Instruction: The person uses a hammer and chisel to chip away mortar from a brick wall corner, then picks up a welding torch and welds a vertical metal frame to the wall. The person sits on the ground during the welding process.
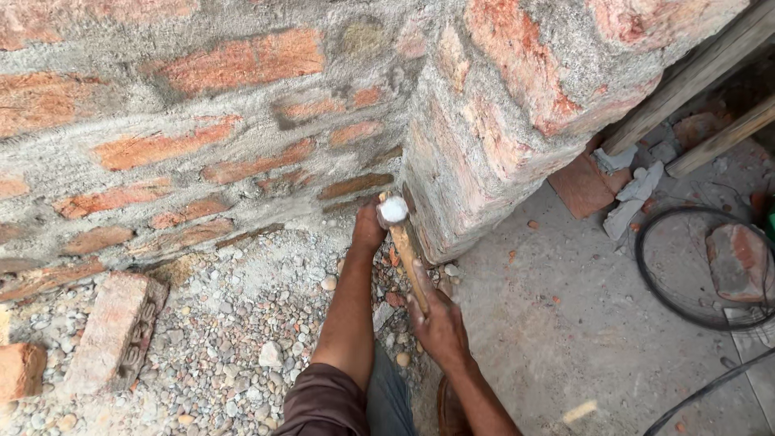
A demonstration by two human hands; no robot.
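Hammer with pale metal head and worn wooden handle sits at the foot of the rough red-brick and grey-mortar wall, right at the inside corner where the wall meets a projecting brick pier. Head end is up against the lowest course, handle slants down and to the right. Right hand is closed around the lower end of the handle, fingers wrapped, firm grip. Left hand is up at the wall base, just beside the hammer head; fingers curled in toward the mortar joint, but can't tell whether it's holding anything — what's under it is hidden. Left forearm runs down to a dark brown rolled sleeve. Ground left of the arms is loose grey gravel and pebbles, with a loose red brick lying flat on it, well apart from the hands. Right side is bare concrete floor, with a black cable loop and brick rubble near the wooden planks leaning on the pier.
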